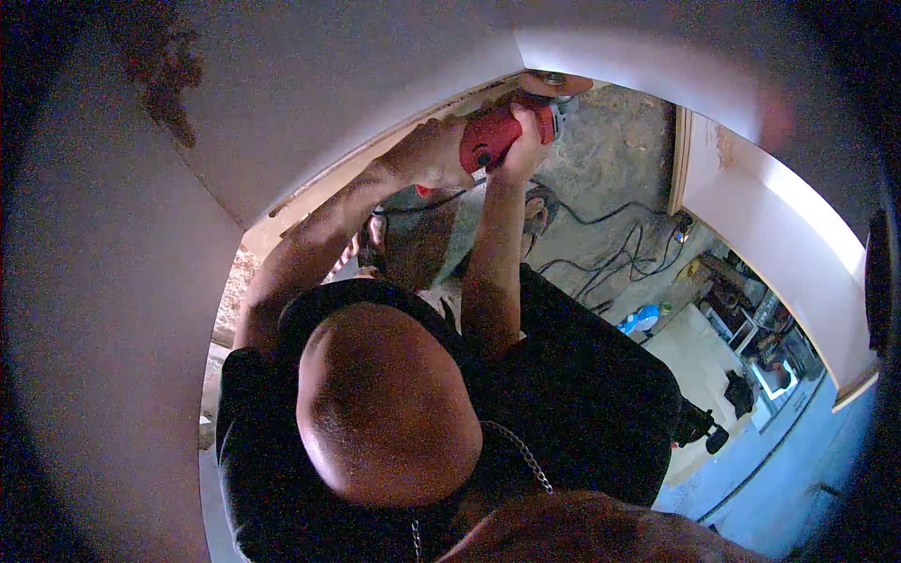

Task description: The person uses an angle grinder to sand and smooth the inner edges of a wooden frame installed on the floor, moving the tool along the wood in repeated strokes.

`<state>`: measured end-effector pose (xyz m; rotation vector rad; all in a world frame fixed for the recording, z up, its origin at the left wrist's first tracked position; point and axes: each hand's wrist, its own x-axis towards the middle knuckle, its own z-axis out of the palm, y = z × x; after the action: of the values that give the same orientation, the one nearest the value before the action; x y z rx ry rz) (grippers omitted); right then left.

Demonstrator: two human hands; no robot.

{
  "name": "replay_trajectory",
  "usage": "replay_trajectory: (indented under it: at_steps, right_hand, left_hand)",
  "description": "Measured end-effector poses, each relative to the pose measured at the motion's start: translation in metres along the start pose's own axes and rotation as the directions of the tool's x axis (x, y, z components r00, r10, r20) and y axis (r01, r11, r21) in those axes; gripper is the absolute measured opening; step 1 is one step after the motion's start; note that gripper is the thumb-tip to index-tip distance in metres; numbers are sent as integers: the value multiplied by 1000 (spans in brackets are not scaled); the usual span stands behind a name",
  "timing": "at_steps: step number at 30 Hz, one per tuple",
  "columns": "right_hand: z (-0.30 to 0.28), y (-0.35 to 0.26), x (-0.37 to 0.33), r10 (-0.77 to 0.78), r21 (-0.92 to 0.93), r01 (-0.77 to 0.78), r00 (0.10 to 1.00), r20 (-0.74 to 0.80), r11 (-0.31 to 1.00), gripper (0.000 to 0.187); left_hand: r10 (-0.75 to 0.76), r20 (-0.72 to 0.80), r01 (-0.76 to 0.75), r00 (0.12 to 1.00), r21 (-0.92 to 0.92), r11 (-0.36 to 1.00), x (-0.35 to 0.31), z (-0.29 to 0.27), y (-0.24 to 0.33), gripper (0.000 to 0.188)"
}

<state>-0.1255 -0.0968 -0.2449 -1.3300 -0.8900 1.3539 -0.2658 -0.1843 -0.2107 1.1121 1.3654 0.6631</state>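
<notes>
Both my hands are raised to a red power tool (pixel 493 139), which looks like an angle grinder with a metal head. My right hand (pixel 527 145) wraps round its front part, thumb across the top. At the rear end of the housing is my left hand (pixel 436 155), closed against it, its fingers partly hidden. The tool's head is close to a brown, wood-coloured piece (pixel 568 84) below the edge of a large pale panel (pixel 347 84). Where the head touches, if it does, I cannot make out.
A white panel with a wooden edge (pixel 779 235) borders the right. Black cables (pixel 610 258) lie looped on the rough grey floor (pixel 615 141). A blue and white object (pixel 640 320) and a jumble of gear (pixel 751 314) lie beyond. My black clothing (pixel 591 394) fills much below.
</notes>
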Motion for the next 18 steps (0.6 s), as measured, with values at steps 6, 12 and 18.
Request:
replay_trajectory:
  at_steps: [6, 12, 18]
  right_hand:
    - [-3, -3, 1, -42, -93, 44, 999, 26, 995, 32]
    - [-5, 6, 4, 5, 30, -5, 1000, 9, 1000, 41]
    - [-15, 10, 12, -70, -62, 68, 997, -35, 996, 33]
  left_hand:
    - [-39, 7, 39, 999, 8, 999, 3, 5, -3, 70]
    - [-24, -1, 24, 1000, -9, 1000, -4, -4, 3, 71]
    - [8, -5, -8, 1000, -37, 999, 0, 3, 2, 70]
